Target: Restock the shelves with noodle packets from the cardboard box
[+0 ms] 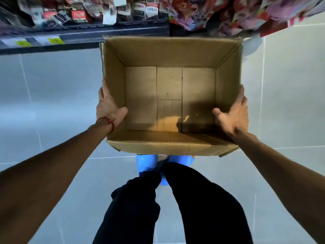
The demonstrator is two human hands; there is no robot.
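Observation:
An open cardboard box [168, 55] fills the middle of the view, held above the tiled floor; its inside holds nothing. My left hand [108, 104] grips its left wall, thumb hooked over the rim, a red thread on the wrist. On the opposite wall my right hand [232, 113] clamps the box, thumb inside. Noodle packets [79, 15] in red, white and black wrappers stand on the dark shelf [84, 35] beyond the box at the upper left.
Pale grey floor tiles [44, 103] lie all around. Colourful printed bags [219, 13] hang or lean at the upper right. My dark trousers and blue footwear [146, 164] are directly below the box. Yellow price tags [56, 41] line the shelf edge.

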